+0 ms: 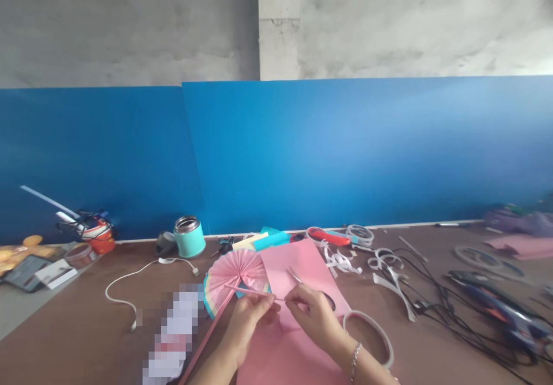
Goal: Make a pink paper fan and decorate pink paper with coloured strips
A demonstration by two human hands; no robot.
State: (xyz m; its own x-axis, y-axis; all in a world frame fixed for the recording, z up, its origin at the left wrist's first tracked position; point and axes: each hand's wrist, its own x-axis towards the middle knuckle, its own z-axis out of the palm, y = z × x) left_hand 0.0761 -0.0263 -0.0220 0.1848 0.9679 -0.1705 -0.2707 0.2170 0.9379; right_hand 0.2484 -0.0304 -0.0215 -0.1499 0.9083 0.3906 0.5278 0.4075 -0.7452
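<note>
My left hand [253,313] pinches a thin pink paper strip [242,289] above the table. Fingertips of my right hand [311,311] are closed on the strip's other end, close to the left fingers. A pair of scissors [296,275] shows its blades past my right knuckles and a dark handle loop behind the hand; whether the hand touches it I cannot tell. Under both hands lie pink paper sheets [298,255]. A pleated pink paper fan [237,264] with a yellow and blue edge is spread just beyond my left hand.
Rolls of white tape [384,339] and curled white strips [343,260] lie to the right. Black cables and a glue gun-like tool [505,310] are farther right. A turquoise flask [189,238], a white cable [123,278] and a red pen holder [99,235] stand left, before a blue partition [345,154].
</note>
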